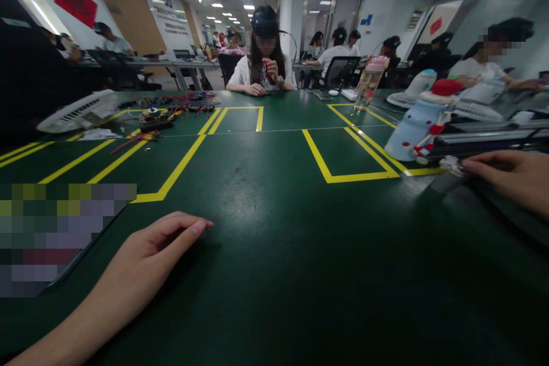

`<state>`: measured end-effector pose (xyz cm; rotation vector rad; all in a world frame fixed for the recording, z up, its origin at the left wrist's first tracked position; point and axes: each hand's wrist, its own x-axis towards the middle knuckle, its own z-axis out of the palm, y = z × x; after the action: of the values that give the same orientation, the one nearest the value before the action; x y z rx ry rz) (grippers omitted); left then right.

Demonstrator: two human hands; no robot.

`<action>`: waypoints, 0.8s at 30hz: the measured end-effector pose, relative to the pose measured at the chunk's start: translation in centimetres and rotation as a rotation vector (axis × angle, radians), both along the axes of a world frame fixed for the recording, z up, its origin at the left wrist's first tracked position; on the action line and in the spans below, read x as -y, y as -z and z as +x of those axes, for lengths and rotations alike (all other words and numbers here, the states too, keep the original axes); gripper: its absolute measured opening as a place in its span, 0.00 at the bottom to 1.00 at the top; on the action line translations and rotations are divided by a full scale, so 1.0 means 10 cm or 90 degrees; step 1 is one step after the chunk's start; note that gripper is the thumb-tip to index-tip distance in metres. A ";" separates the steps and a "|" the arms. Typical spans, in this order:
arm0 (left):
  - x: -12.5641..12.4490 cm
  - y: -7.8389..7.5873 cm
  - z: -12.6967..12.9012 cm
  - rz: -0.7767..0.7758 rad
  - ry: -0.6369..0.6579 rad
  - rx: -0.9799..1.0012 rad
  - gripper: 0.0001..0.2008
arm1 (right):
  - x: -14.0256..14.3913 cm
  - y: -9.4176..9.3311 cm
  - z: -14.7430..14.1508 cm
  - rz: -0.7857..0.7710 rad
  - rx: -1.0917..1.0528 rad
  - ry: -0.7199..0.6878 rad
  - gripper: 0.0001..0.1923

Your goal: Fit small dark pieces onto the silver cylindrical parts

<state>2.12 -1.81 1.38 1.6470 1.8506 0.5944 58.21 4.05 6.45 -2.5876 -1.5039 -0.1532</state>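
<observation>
Left hand [148, 251] rests flat and empty on the table [300, 274]; right hand [512, 177] pinches a small grey part [448, 177] at the right edge, best gripped firmly near its end

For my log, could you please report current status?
Left hand flat on green table, empty. Right hand touching small grey cylindrical part. Pale blue bottle lying close behind.

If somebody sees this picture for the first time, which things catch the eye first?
The dark green table with yellow tape lines fills the view. The left hand rests flat on it near the front; the right hand touches a small grey object at the right edge. Behind lies a pale blue bottle with red cap.
</observation>
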 end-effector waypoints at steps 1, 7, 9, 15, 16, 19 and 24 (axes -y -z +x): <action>0.00 0.00 0.00 -0.001 0.002 0.001 0.23 | 0.01 -0.01 -0.03 0.005 -0.005 0.002 0.26; 0.04 -0.02 0.01 0.002 0.007 0.018 0.22 | 0.02 -0.04 -0.08 0.010 -0.097 0.025 0.26; 0.05 -0.02 0.01 -0.001 0.012 0.021 0.22 | 0.02 -0.03 -0.05 0.027 -0.108 0.022 0.26; 0.01 -0.01 0.00 -0.007 0.012 0.013 0.22 | 0.02 0.00 0.06 0.064 -0.077 0.017 0.30; 0.01 -0.01 0.00 -0.009 0.012 0.011 0.22 | 0.02 0.01 0.06 0.059 -0.066 0.020 0.30; 0.01 -0.01 0.00 -0.009 0.016 0.010 0.22 | 0.01 0.01 0.05 0.036 -0.053 0.032 0.30; 0.03 -0.02 -0.01 -0.007 0.017 0.014 0.22 | -0.01 0.00 0.03 0.015 -0.088 0.012 0.26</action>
<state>1.97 -2.08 1.60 1.6489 1.8106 0.5889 58.50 4.15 6.46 -2.5369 -1.4219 0.0052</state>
